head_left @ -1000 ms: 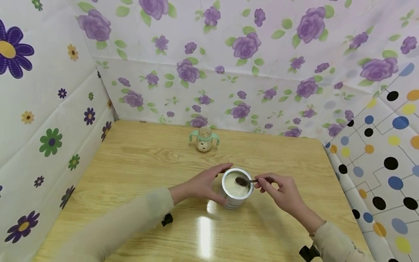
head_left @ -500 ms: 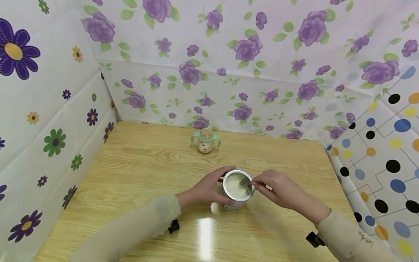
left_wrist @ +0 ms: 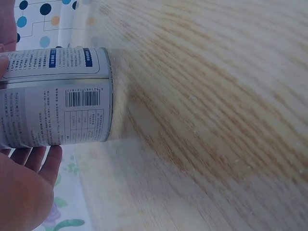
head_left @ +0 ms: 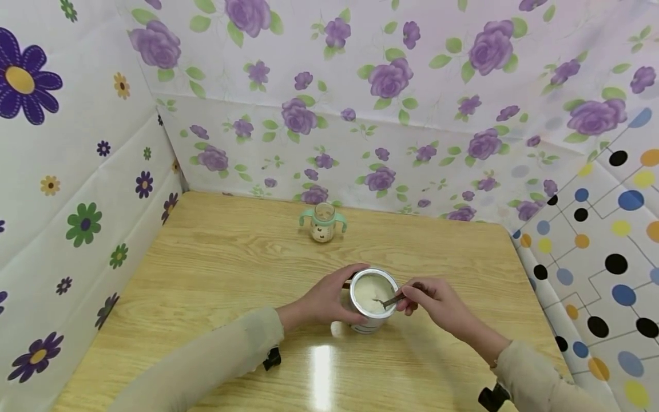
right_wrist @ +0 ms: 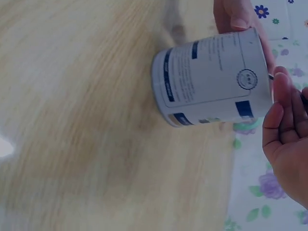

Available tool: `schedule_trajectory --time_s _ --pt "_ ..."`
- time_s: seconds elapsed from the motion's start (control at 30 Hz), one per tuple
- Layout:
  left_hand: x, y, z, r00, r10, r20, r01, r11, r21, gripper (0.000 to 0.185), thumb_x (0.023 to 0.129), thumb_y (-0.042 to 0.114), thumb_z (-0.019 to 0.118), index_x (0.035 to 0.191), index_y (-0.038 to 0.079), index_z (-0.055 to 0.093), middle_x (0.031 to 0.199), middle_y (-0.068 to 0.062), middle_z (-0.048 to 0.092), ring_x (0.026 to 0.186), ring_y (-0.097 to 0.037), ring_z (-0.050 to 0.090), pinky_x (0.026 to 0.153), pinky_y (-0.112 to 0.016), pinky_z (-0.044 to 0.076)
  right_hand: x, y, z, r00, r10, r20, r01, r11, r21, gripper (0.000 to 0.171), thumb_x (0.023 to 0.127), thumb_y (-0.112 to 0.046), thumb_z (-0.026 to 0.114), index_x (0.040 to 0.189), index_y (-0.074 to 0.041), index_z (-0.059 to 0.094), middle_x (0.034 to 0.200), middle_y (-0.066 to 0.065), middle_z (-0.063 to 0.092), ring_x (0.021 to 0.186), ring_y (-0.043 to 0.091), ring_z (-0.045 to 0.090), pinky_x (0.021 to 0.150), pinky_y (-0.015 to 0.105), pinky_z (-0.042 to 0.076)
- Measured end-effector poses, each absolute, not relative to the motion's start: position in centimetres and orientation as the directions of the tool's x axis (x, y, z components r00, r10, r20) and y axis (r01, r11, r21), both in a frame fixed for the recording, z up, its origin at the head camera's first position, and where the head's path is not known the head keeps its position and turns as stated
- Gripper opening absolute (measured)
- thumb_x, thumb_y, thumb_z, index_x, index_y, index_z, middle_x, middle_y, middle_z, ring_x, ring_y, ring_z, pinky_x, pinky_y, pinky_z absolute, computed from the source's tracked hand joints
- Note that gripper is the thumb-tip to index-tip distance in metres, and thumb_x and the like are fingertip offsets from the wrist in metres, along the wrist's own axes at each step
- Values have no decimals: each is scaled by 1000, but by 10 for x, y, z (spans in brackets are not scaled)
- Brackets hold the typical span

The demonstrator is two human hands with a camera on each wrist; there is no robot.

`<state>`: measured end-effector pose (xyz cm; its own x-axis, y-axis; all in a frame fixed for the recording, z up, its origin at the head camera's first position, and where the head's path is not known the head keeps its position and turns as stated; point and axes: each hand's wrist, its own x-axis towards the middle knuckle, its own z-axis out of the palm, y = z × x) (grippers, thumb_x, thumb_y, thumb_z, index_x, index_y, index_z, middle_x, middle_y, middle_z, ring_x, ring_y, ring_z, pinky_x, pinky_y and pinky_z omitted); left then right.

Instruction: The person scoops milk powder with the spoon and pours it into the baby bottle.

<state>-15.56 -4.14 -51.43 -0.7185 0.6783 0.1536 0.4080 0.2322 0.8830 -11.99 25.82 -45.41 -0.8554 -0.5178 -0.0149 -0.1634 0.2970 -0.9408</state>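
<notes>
Wooden table, light oak-grain top, glossy, with a bright glare patch near the front edge. Standing on it: one open metal tin of pale powder, front of centre; one small clear baby bottle with two green handles, upright, near the back edge, well apart from the tin

An open silver tin of pale powder stands upright on the wooden table, a metal spoon dipped into it.

tin: shiny metal rim, glossy printed label | spoon: metal | desk: glossy wood-grain | walls: smooth printed sheeting
</notes>
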Motion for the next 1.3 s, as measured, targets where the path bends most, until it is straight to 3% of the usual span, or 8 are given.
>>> schedule_trajectory --time_s 0.1,0.3,0.47,0.7,0.9,1.3 --pt "-155 -41 -514 -717 680 153 409 233 882 105 80 31 98 165 17 37 155 0 55 139 -16 55 115 -37 48 -118 260 -462 -879 -470 -79 -44 247 -968 37 115 -24 52 118 7 72 99 16 78 89 33 73 80 36 64" --pt "-154 -42 -513 -717 683 142 409 247 879 106 80 33 97 165 18 36 155 1 54 139 -16 55 115 -37 48 -111 266 -476 -900 -418 -127 93 102 -990 43 116 -26 50 125 12 67 102 7 78 90 19 72 85 30 62" --pt "-153 -42 -511 -724 676 138 405 255 878 106 79 32 98 165 21 37 154 3 55 139 -15 55 115 -37 48 -104 271 -482 -881 -434 -186 273 -146 -951 37 117 -23 46 126 2 73 105 0 78 91 9 68 86 24 60" --pt "-153 -42 -511 -728 672 137 408 265 874 107 78 30 99 165 20 37 154 5 54 138 -14 55 114 -36 49 -103 269 -483 -840 -500 -212 431 -376 -821 44 119 -17 34 122 -6 76 108 0 79 93 8 68 90 24 58" --pt "-153 -42 -512 -733 668 127 400 272 875 106 79 33 99 165 23 37 154 7 54 138 -13 55 115 -35 48 -105 267 -480 -851 -486 -201 429 -421 -799 45 119 -16 32 119 -7 76 106 0 79 92 8 69 90 24 57" --pt "-154 -42 -511 -722 678 137 404 252 880 103 80 32 97 164 23 38 152 9 54 138 -10 54 115 -34 48 -102 268 -486 -883 -416 -217 369 -331 -868 40 118 -16 38 117 -9 77 105 -1 77 94 8 68 87 23 58"
